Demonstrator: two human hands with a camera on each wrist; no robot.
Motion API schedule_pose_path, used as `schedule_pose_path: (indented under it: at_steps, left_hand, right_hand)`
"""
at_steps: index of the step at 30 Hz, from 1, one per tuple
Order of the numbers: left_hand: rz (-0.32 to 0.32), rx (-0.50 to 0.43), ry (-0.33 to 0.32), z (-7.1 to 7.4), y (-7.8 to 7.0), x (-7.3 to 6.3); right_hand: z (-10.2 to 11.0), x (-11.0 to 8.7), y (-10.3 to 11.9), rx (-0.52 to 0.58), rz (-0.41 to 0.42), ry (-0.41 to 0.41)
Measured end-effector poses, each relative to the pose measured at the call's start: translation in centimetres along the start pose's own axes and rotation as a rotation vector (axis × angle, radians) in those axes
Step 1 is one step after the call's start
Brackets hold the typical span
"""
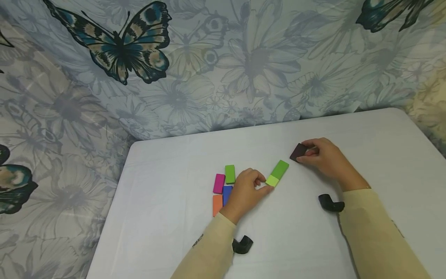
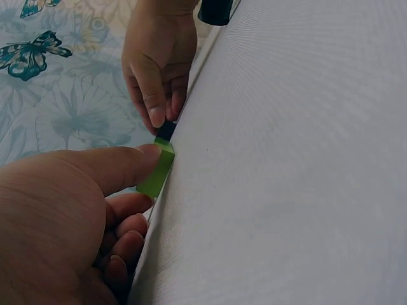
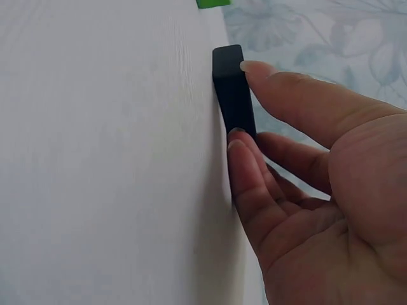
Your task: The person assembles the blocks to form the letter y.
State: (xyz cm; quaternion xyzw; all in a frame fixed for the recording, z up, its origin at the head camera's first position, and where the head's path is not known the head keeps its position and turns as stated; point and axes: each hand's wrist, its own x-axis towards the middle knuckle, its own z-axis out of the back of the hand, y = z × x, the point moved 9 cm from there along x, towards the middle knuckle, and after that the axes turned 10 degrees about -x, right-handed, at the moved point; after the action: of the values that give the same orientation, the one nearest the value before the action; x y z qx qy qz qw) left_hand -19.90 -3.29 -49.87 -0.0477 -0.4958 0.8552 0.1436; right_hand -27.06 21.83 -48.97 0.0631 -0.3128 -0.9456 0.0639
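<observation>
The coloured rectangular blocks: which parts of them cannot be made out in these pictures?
- Head view: blue rectangular block, lower part behind left hand.
- Head view: dark brown rectangular block, partly behind right hand.
- Right wrist view: green rectangular block, cut off by top edge.

I wear long pale yellow-beige sleeves: my left sleeve (image 1: 210, 250) runs along the bottom centre of the frame, with a small dark marking (image 1: 197, 241), and my right sleeve (image 1: 378, 228) fills the lower right. A smooth, bent black piece juts out beside each cuff, the left one (image 1: 243, 245) and the right one (image 1: 330, 203) alike.
</observation>
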Motion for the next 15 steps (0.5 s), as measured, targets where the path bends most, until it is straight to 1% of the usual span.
schedule_pose_path:
  at_steps: [4,8,11,15]
  left_hand:
    - [-0.001,-0.001,0.000,-0.13,0.00,0.05]
    - [-0.014,-0.004,-0.004,-0.12,-0.14,0.07]
    - [-0.020,0.001,-0.010,-0.02,-0.16,0.04]
    - [-0.012,0.003,-0.006,-0.04,-0.03,0.02]
  right_hand:
    - [-0.37,0.14,0.26,0.008,-0.007,-0.009]
    - [-0.67,0.04,0.28,0.022,-0.013,-0.032]
    - [-0.80,-0.08,0.22,0.040,-0.009,-0.050]
    - [-0.76,-0.17,0.30,0.048,0.007,-0.082]
